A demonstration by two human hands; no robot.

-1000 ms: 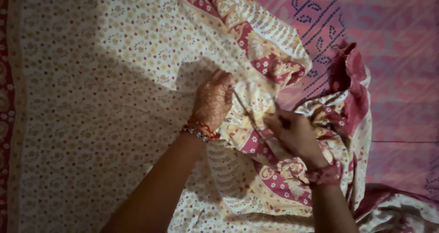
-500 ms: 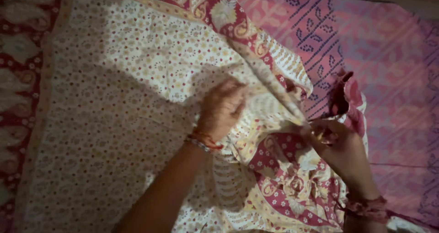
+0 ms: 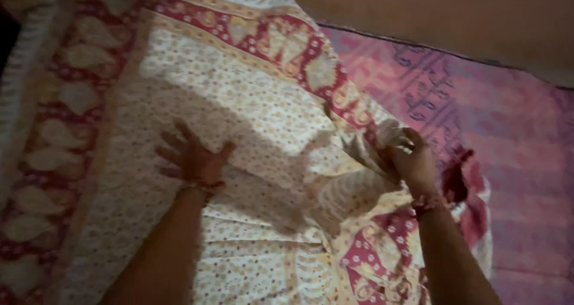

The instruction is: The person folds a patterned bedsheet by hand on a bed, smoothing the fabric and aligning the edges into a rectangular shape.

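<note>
I see the left hand [image 3: 192, 157] flat on the cream floral cloth [image 3: 251, 110], fingers spread wide, palm down, gripping nothing. To its right, the right hand [image 3: 411, 161] is closed, pinching a bunched fold of that cloth at its red patterned border [image 3: 281, 42]. The cloth lies across a pink bedsheet [image 3: 508, 137]; beyond it, a plain wall [image 3: 448, 18].

Printed cloth [image 3: 251, 101] runs off the left and bottom edges; right hand [image 3: 412, 161] fingers [image 3: 399, 155] buried in its bunched fold, everything motion-blurred.
</note>
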